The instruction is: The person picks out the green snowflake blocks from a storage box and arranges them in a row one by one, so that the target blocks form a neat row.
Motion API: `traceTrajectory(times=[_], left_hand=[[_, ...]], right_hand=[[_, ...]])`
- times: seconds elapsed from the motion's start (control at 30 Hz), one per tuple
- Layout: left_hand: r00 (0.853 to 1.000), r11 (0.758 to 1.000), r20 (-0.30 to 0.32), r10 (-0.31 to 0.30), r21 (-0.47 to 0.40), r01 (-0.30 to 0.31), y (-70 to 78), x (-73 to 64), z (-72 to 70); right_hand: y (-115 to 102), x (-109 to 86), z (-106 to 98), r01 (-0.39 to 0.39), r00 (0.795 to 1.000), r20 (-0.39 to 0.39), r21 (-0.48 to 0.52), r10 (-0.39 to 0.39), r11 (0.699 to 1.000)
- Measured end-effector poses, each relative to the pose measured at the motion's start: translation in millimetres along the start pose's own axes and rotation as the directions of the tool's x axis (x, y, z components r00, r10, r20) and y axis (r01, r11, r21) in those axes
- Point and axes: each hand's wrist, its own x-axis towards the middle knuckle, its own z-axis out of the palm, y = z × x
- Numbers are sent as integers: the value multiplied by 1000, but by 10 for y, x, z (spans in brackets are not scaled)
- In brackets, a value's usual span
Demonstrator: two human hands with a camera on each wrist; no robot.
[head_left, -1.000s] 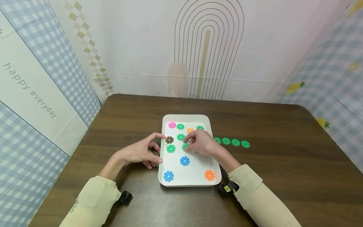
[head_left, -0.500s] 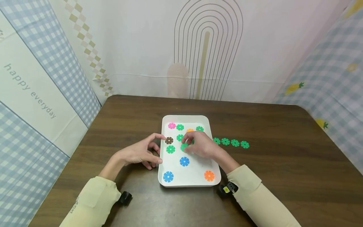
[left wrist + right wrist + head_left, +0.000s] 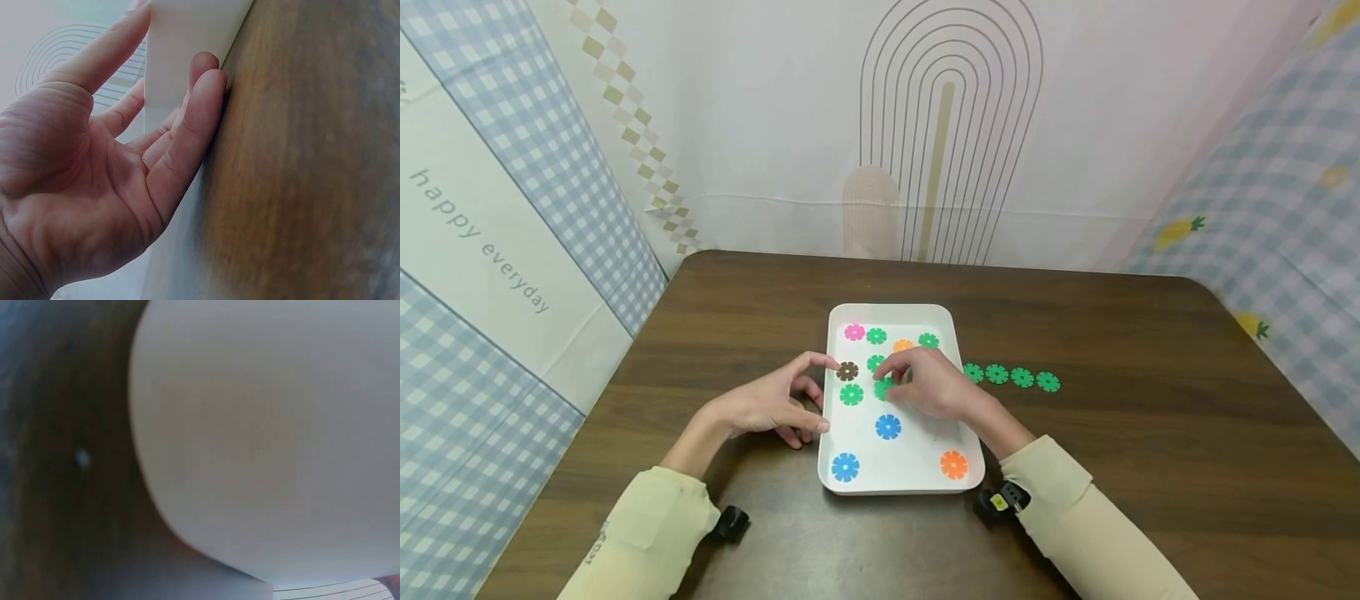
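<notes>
In the head view a shallow white tray holds notched plastic snowflake discs in several colours. My right hand reaches over its right rim, thumb and index finger pinching a green snowflake disc, partly hidden by them. Another green disc lies just behind. My left hand rests along the tray's left side, index fingertip over the rim beside a brown disc, thumb at the rim nearer the front. The left wrist view shows its loosely bent fingers against the outer wall. The right wrist view shows only blurred tray.
A row of several green discs lies on the wooden table right of the tray. Inside it are pink, orange and blue discs. A patterned cloth hangs behind the table.
My right fingers have shifted slightly left, and the green disc at their tips has moved left with them. My left hand stays in place at the tray.
</notes>
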Motion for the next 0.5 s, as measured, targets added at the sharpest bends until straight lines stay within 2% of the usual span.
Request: traceTrajectory(times=[0.17,0.5], left_hand=[[1000,1000,0,-1,3,1,0,-5,-1],[1000,1000,1,3,2,-3,4,-2,2]], right_hand=[[-1,15,13,40,999,-2,1,-40,999],[14,16,22,13,1000,-16,-22,-13,1000]])
